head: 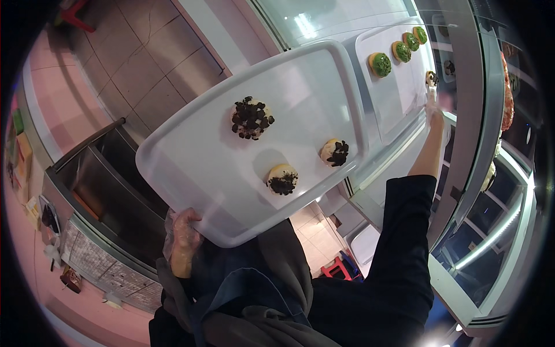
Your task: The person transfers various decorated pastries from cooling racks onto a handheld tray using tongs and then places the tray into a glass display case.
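Note:
My left hand [186, 232], in a clear plastic glove, grips the near left corner of a white plastic tray [195, 110]. On it lie a donut topped with dark cookie chunks [251, 118] and two cream-topped donuts with dark crumbs [282, 179] [334, 152]. My right hand [433, 108], also gloved, reaches into the display case. Its fingers are at a small cream-topped donut with dark bits [432, 78], at the edge of a second white tray [390, 102]; whether they hold it is unclear. Green-topped donuts [380, 65] sit in a row there.
Glass and metal framing of the display case [470, 130] stands close to my right arm. A steel-edged counter unit [108, 182] is at the left. A red stool [336, 269] stands below on the tiled floor, near another white tray [363, 245].

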